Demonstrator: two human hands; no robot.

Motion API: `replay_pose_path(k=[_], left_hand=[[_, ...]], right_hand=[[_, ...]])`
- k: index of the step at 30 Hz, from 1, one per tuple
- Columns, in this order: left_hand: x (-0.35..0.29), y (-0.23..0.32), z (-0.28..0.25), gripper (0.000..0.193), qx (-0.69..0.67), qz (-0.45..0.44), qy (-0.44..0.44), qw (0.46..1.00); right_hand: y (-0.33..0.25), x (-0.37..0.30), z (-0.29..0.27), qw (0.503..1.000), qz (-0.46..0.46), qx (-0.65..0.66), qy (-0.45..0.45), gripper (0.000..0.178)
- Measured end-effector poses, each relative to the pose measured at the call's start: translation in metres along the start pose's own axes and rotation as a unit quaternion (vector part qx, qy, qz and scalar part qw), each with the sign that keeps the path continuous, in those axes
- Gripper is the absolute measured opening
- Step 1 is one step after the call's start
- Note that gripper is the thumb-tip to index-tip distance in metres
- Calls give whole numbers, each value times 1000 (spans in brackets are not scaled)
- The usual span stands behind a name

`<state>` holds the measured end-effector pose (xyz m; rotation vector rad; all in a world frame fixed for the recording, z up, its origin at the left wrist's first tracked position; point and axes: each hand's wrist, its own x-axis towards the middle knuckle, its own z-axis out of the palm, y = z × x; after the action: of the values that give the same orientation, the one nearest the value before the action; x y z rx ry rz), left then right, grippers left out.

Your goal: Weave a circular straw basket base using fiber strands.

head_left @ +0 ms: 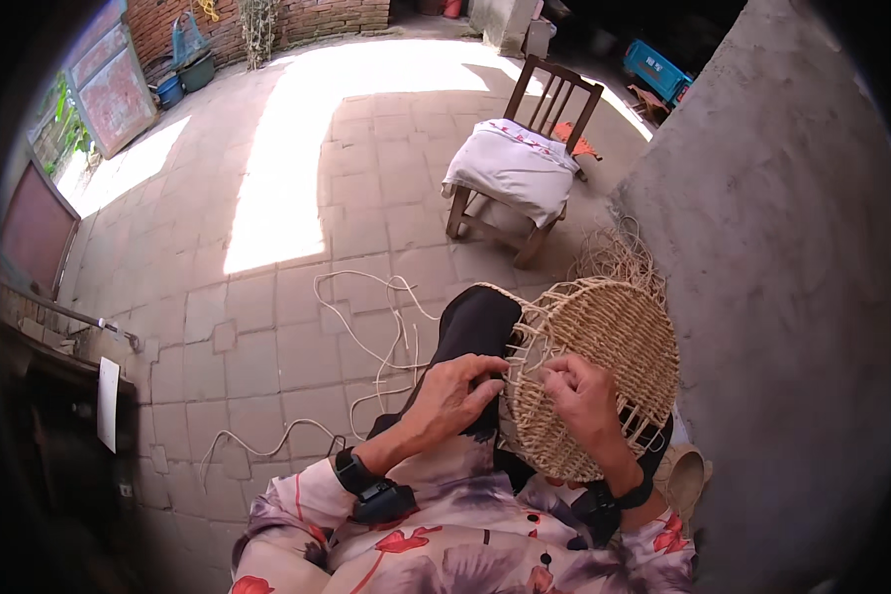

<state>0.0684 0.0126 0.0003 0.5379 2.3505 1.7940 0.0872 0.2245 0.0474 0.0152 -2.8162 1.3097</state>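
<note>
A round basket (619, 342) woven from tan straw-like cord rests tilted across my lap, with open gaps and loose strands along its left side. My left hand (455, 394) is at the basket's left edge, thumb and forefinger pinched together on a pale strand. Over the weave, my right hand (582, 396) is closed, its fingertips curled toward the same gappy part. Whatever lies between those right fingertips is too small to make out. Both wrists wear dark bands.
Loose pale cord (619, 259) lies heaped beyond the basket, and more trails over the tiled floor at left. A wooden chair (525, 163) draped with white cloth stands ahead. A grey wall (782, 297) rises close on the right. Dark furniture (54, 436) stands at left.
</note>
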Motion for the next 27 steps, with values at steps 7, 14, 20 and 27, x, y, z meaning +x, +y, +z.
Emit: replay_pose_path(k=[7, 14, 20, 27], left_hand=[[6, -6, 25, 27, -17, 8, 17, 1000], [-12, -1, 33, 25, 22, 120, 92, 988], [-4, 7, 19, 30, 61, 205, 168, 962], [-3, -5, 8, 15, -33, 125, 228, 965]], right_hand=[[-12, 7, 4, 910, 205, 352, -76, 28], [-51, 49, -7, 983, -73, 74, -154, 19], [-54, 61, -6, 990, -135, -48, -1, 23], [-24, 29, -6, 957, -131, -256, 15, 24]])
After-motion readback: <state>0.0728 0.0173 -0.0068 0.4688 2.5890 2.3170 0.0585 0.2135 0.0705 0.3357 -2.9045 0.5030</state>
